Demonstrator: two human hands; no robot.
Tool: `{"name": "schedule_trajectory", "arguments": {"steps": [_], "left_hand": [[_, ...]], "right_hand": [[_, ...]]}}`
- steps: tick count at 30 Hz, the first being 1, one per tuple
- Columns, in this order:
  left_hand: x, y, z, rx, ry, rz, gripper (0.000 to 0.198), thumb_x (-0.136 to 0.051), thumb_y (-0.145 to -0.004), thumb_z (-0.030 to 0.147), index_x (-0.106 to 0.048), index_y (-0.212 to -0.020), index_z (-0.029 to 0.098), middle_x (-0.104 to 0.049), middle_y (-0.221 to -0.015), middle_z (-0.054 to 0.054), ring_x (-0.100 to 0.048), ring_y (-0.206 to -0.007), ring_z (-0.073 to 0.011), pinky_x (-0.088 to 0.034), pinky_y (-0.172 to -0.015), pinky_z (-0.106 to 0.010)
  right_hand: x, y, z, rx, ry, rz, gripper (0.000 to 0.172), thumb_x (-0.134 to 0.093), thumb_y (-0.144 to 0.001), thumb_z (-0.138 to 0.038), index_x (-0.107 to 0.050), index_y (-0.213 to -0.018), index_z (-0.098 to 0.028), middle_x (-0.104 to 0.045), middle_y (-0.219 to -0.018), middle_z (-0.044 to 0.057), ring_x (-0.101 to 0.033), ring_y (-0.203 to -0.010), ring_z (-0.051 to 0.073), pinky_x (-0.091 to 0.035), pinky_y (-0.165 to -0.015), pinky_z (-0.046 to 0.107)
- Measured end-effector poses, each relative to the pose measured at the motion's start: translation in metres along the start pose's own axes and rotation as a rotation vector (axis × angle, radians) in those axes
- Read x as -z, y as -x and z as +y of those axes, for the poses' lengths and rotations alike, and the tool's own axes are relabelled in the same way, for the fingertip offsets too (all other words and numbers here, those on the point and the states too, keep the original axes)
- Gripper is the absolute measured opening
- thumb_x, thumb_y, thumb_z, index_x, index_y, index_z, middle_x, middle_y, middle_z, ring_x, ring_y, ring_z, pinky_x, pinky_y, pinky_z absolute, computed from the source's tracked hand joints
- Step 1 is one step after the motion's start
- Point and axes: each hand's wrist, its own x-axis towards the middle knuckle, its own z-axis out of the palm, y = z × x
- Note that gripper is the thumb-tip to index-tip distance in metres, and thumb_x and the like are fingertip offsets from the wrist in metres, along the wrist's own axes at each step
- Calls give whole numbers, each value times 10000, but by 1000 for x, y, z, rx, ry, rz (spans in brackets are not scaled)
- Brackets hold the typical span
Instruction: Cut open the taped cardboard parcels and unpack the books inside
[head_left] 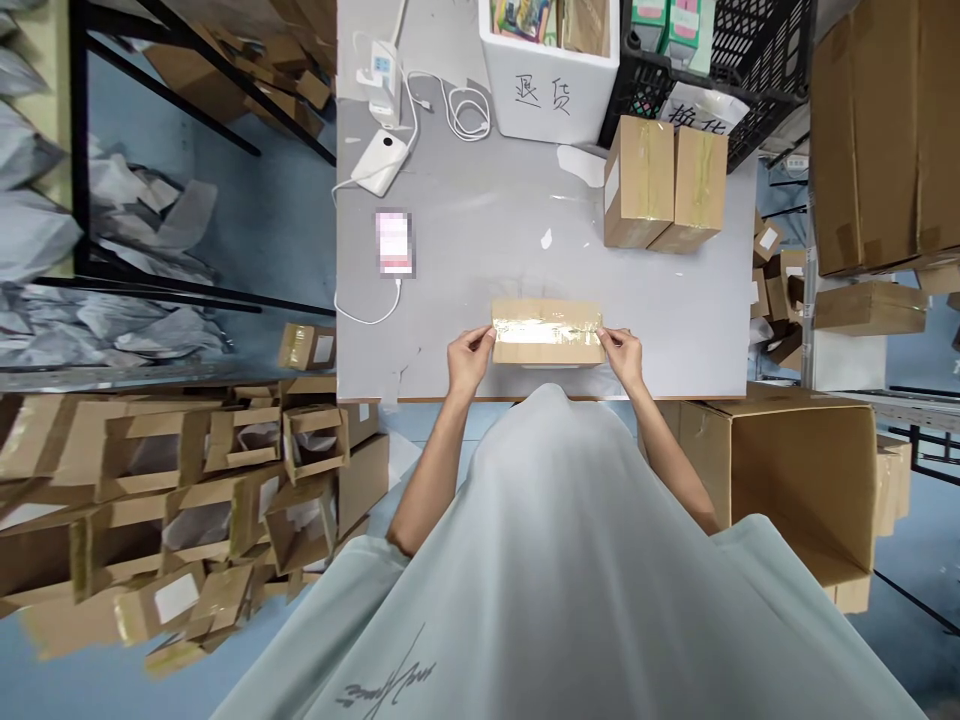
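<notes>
A cardboard box (547,352) lies near the front edge of the grey table, with a strip of clear shiny tape (546,330) running along its top. At the box's left end, my left hand (469,360) has its thumb and fingers pinched together at the end of the tape. My right hand (622,356) pinches the box's right end in the same way, by the other end of the tape. Whether a loose bit of tape sits between the fingertips is too small to make out.
Two taped cardboard boxes (639,190) stand at the back right, before a black crate (772,50) and a white foam bin (547,95). A phone (394,243), power bank (380,162) and cables lie left. An open carton (802,490) stands lower right; several opened boxes (199,520) fill the left floor.
</notes>
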Motion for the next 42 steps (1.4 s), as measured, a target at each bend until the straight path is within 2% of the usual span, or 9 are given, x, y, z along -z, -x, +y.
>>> {"name": "schedule_trajectory", "arguments": {"steps": [6, 13, 16, 19, 24, 27, 32, 38, 42], "left_hand": [[-7, 1, -21, 129, -15, -23, 408, -775, -930, 462, -871, -1186, 160, -860, -1220, -130, -795, -1173, -321, -620, -1148, -486], [-8, 1, -40, 173, 87, -26, 540, -723, -988, 592, -825, -1272, 144, -845, -1240, -145, -805, -1075, -271, -668, -1037, -428], [-7, -1, -50, 244, 77, -29, 518, -681, -1007, 528, -791, -1339, 146, -819, -1332, -168, -810, -1107, -267, -662, -1069, -452], [-9, 2, -59, 285, 28, -68, 468, -727, -899, 356, -797, -1315, 155, -801, -1401, -183, -779, -1265, -311, -595, -1195, -528], [-18, 11, -62, 290, 32, -190, 640, -768, -714, 194, -769, -1353, 174, -806, -1408, -157, -763, -1321, -333, -590, -1197, -545], [-21, 12, -59, 282, 29, -224, 626, -761, -677, 149, -771, -1302, 158, -839, -1308, -136, -773, -1282, -338, -587, -1201, -525], [-16, 7, -49, 259, 29, -245, 472, -789, -698, 178, -778, -1170, 168, -849, -1238, -126, -762, -1284, -354, -580, -1211, -533], [-5, 3, -31, 122, 81, -287, 581, -834, -881, 462, -747, -1382, 183, -745, -1500, -176, -726, -1382, -326, -577, -1229, -504], [-2, -1, -24, 107, 59, -303, 608, -791, -953, 588, -765, -1405, 182, -767, -1467, -178, -752, -1316, -346, -617, -1163, -504]], "right_hand": [[-15, 6, 17, -88, 47, -69, 706, -624, -973, -857, -893, -1074, -212, -854, -1171, 153, -793, -1099, 372, -617, -1108, 553], [-15, 9, 34, -126, -68, -98, 737, -562, -1000, -856, -838, -1223, -211, -838, -1291, 161, -802, -1150, 340, -648, -1109, 543], [-15, 11, 47, -218, -109, -96, 657, -513, -1062, -723, -782, -1362, -204, -838, -1284, 161, -819, -1088, 300, -680, -1035, 522], [-17, 16, 58, -304, -59, -111, 588, -598, -1021, -520, -735, -1476, -173, -819, -1339, 197, -821, -1071, 290, -664, -1068, 542], [-28, 25, 60, -253, -76, -238, 731, -743, -867, -370, -690, -1579, -212, -792, -1465, 137, -788, -1164, 274, -621, -1153, 496], [-36, 27, 55, -233, -140, -290, 727, -798, -834, -427, -727, -1519, -195, -802, -1446, 130, -747, -1298, 323, -611, -1165, 517], [-34, 23, 46, -191, -141, -214, 730, -854, -812, -525, -746, -1468, -223, -667, -1629, 162, -633, -1496, 364, -566, -1228, 553], [-13, 9, 25, -80, -83, -197, 740, -738, -936, -764, -788, -1427, -214, -755, -1408, 172, -749, -1232, 322, -638, -1132, 484], [-12, -1, 17, -48, -11, -190, 755, -633, -980, -844, -830, -1348, -215, -798, -1329, 160, -761, -1185, 324, -636, -1113, 473]]}}
